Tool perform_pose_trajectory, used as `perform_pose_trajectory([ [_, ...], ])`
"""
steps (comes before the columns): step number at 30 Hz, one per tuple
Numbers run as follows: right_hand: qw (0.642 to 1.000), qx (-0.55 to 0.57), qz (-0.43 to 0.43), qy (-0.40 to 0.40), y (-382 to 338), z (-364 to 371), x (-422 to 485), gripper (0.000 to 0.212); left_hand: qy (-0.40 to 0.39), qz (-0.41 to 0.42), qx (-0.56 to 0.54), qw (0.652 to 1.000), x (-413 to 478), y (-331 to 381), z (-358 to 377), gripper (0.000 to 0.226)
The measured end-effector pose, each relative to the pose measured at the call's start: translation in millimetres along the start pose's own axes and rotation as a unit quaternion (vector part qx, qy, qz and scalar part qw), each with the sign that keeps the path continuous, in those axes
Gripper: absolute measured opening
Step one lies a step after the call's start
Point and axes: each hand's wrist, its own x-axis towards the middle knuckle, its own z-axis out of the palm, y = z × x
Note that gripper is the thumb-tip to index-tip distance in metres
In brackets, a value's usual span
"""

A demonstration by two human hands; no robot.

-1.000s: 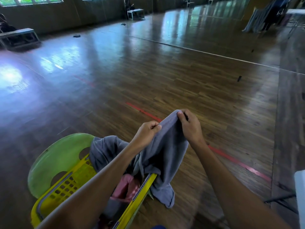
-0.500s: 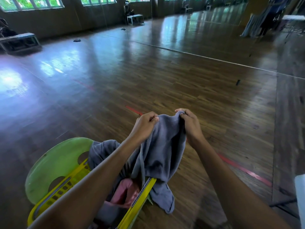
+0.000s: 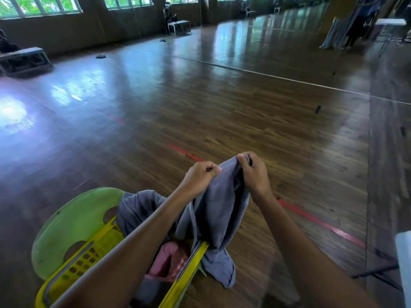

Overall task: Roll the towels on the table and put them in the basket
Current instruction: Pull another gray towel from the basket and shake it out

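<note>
A grey towel (image 3: pixel 219 210) hangs from both my hands above a yellow slotted basket (image 3: pixel 89 261). My left hand (image 3: pixel 199 176) pinches its top edge on the left. My right hand (image 3: pixel 253 172) grips the top edge on the right, close beside the left. The towel's lower end drapes over the basket's right rim and down outside it. More grey cloth (image 3: pixel 138 207) lies bunched at the basket's far end, and a pink towel (image 3: pixel 169 261) sits inside. My left forearm hides much of the basket's inside.
The basket rests on a green plastic chair (image 3: pixel 73 223). A white table corner (image 3: pixel 403 258) shows at the right edge, with dark legs below. Red tape (image 3: pixel 320 223) crosses the wooden floor. Benches (image 3: pixel 24 58) stand far off by the wall.
Both hands hold the same grey towel throughout, with little change in how it hangs. The camera has tilted up a little, so hands and basket sit lower in view.
</note>
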Motion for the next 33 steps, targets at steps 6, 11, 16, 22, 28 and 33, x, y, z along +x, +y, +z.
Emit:
perform_pose_trajectory([
  [6, 0.996, 0.074, 0.046, 0.021, 3, -20, 17, 0.017, 0.012, -0.021, -0.007, 1.000, -10, -32, -9, 0.031],
  [11, 0.982, 0.057, 0.018, -0.179, -11, -4, 7, 0.033, 0.006, 0.019, -0.047, 0.999, -2, -4, -7, 0.030],
  [16, 0.972, 0.079, 0.015, -0.223, -9, 3, 0, 0.022, -0.008, 0.017, -0.069, 0.997, 7, 6, -9, 0.030],
  [22, 0.984, 0.033, -0.017, -0.177, -5, 8, -3, 0.018, -0.015, 0.009, -0.061, 0.998, 9, 1, -10, 0.027],
  [28, 0.991, -0.064, -0.043, -0.111, -6, -6, 21, 0.010, -0.015, 0.010, 0.077, 0.997, -8, -19, -18, 0.026],
  [33, 0.992, -0.066, -0.042, -0.101, 4, -17, 24, 0.017, 0.102, 0.042, 0.159, 0.981, -16, -50, -14, 0.022],
])
